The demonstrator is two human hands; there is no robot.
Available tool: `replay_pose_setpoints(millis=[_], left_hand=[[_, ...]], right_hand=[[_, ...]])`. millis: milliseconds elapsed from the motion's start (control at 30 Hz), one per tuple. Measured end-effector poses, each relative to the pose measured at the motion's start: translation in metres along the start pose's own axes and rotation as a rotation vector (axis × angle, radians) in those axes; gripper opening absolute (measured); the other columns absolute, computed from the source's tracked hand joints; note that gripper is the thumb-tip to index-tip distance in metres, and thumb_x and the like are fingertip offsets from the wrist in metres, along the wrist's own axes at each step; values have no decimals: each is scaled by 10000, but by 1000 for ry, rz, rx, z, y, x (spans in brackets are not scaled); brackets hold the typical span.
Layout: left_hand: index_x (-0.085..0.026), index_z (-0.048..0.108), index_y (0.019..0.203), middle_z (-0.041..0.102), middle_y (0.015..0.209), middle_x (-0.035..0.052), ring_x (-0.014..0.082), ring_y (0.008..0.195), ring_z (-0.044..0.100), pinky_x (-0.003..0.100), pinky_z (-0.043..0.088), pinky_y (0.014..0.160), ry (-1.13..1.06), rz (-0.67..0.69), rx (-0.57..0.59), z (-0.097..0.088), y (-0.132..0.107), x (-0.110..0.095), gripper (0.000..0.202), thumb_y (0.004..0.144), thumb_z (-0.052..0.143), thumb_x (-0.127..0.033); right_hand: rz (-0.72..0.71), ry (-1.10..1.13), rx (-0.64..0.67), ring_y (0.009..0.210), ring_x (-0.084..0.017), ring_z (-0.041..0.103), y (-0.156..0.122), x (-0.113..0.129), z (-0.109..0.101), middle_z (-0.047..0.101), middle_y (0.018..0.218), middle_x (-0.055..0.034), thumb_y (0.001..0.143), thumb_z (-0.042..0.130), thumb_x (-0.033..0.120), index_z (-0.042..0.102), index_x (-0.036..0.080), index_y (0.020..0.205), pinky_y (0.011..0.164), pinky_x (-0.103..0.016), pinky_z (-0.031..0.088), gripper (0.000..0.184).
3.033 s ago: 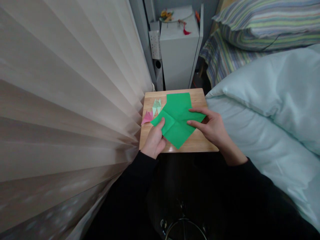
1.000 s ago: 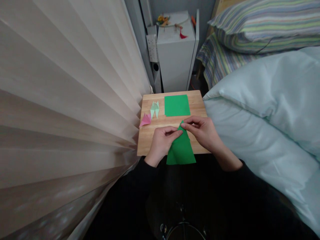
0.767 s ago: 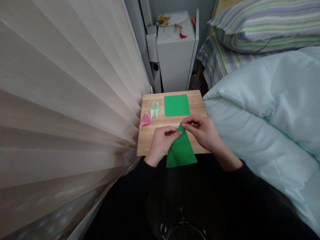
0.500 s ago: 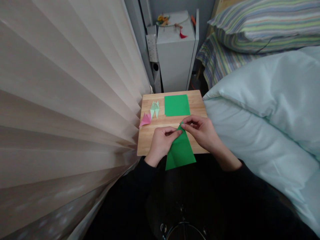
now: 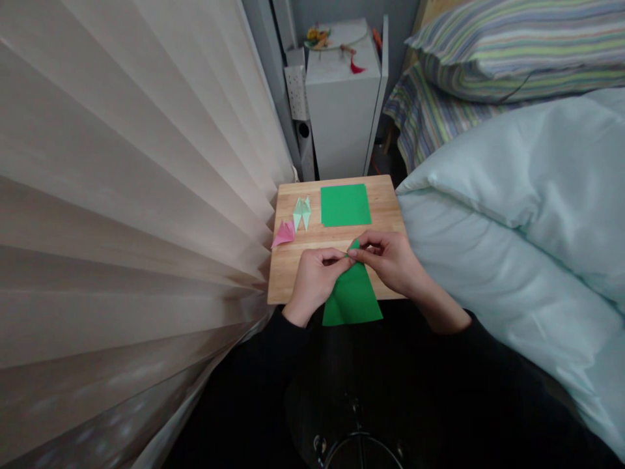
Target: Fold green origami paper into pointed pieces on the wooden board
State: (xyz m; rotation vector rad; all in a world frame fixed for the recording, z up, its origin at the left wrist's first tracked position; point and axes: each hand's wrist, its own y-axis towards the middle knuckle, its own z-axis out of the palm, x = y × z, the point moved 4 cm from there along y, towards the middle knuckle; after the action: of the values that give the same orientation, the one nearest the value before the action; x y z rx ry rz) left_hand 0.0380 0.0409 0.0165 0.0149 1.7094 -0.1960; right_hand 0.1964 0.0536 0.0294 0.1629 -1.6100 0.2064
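Observation:
A green paper sheet (image 5: 352,298) folded into a triangle hangs over the near edge of a small wooden board (image 5: 293,273). My left hand (image 5: 312,280) pinches its top point from the left. My right hand (image 5: 393,260) pinches the same tip from the right, so the fingertips of both hands meet there. A second green sheet (image 5: 344,204) lies flat and square at the back of the board. A pale green folded figure (image 5: 302,212) and a pink folded figure (image 5: 284,232) lie at the board's left side.
A beige pleated curtain (image 5: 122,195) fills the left. A white cabinet (image 5: 344,98) stands behind the board. A pale blue duvet (image 5: 517,215) and a striped pillow (image 5: 512,45) lie to the right. A dark round stool frame (image 5: 359,449) shows below.
Three seconds ago the green sheet lay open on the board under both hands. Now it is folded into a triangle, pulled toward me, and both hands pinch its tip closer together.

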Motion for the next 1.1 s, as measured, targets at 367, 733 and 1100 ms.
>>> replay_pose_setpoints(millis=[367, 733, 1100], left_hand=[[-222, 837, 784, 815, 809, 25, 198, 745, 716, 317, 553, 724, -8, 22, 0, -1, 0, -4, 131, 821, 793, -340], [-195, 806, 748, 801, 755, 31, 186, 678, 698, 298, 518, 659, 204, 94, -12, -10, -3, -16, 105, 816, 806, -275], [-192, 807, 797, 809, 793, 21, 172, 684, 692, 275, 500, 640, 241, 112, 93, -6, 1, -9, 157, 895, 724, -281]], right_hand=[[-50, -14, -216, 682, -179, 608, 8, -5, -27, 687, 696, 2, 671, 885, 393, 700, 228, 694, 671, -343, 512, 249], [-3, -193, -8, 602, -141, 505, 4, 1, -25, 684, 680, -9, 739, 826, 387, 764, 201, 731, 586, -303, 382, 196], [-6, -241, -125, 572, -145, 479, 5, 2, -32, 669, 630, -4, 717, 841, 366, 763, 207, 713, 568, -311, 362, 178]])
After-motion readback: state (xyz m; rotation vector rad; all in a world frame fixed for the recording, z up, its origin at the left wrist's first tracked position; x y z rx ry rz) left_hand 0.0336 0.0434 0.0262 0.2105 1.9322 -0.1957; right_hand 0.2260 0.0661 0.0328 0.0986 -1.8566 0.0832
